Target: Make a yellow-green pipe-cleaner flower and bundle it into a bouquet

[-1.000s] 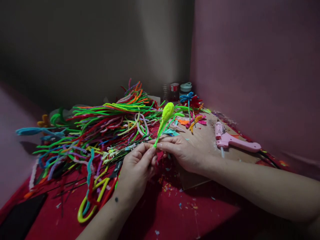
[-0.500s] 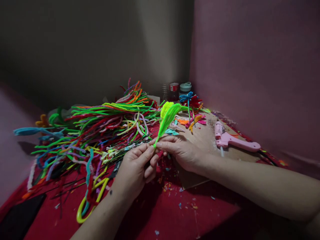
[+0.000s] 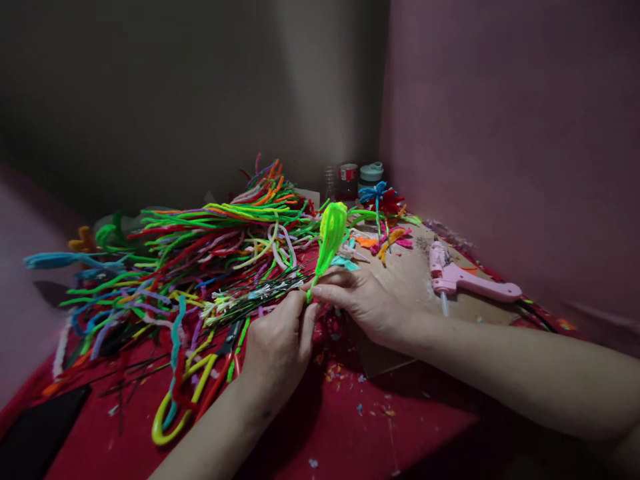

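Note:
A bright green and yellow pipe-cleaner flower [image 3: 331, 235] stands upright between my hands, its fuzzy petals bunched above a short green stem. My left hand [image 3: 283, 333] pinches the bottom of that stem, with its back turned toward me. From the other side, my right hand [image 3: 363, 303] grips the stem a little higher with thumb and fingertips. Behind my left hand lie thin dark wire stems [image 3: 255, 293] with pale tips. Scissors with yellow and red handles [image 3: 203, 380] rest beside my left wrist, partly covered by it.
A large heap of coloured pipe cleaners [image 3: 215, 227] spreads over the red cloth [image 3: 350, 440] at left. On the cardboard [image 3: 405, 273] at right lies a pink glue gun [image 3: 465, 280]. Finished-looking flowers [image 3: 379, 197] and a lidded bottle [image 3: 371, 173] stand behind. A dark flat object [image 3: 43, 433] is at lower left.
My left hand has rolled over, so its back now faces me and its fingers are tucked in. The flower has turned on its stem, bringing the green and yellow petals together in line.

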The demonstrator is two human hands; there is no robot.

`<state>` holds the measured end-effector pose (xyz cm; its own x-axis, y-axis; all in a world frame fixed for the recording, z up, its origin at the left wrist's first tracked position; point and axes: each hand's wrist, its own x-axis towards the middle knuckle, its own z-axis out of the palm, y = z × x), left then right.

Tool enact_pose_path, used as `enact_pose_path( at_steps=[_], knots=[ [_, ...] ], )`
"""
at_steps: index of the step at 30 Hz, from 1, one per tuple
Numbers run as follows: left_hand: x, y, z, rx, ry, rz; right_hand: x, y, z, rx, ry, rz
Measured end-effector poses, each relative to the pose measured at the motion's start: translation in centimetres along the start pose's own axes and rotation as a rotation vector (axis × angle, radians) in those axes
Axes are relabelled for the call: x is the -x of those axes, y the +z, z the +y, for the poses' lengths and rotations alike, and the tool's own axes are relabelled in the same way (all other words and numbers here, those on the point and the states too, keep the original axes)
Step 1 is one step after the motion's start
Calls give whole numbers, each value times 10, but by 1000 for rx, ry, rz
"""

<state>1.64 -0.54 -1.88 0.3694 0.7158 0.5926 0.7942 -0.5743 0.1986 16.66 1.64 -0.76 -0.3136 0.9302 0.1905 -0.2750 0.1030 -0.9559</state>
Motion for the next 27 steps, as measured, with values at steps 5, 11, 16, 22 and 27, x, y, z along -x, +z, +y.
enact_pose_path(
  at_steps=[5,11,16,22,27],
  knots=[
    [-3,-4,2,266,-204,-29,-2,-5,9,28,-44,-41],
    [-14,-14,13,905,-715,-157,-1,-4,5,-18,-24,-154],
    [-16,-16,15,1333,-900,-266,-1,-6,4,18,-43,-158],
    [-13,-14,2,1640,-892,-388,-2,-7,2,47,-74,-162],
    [-11,-11,-10,1782,-843,-472,-6,-9,9,-106,-31,-236]
  ],
)
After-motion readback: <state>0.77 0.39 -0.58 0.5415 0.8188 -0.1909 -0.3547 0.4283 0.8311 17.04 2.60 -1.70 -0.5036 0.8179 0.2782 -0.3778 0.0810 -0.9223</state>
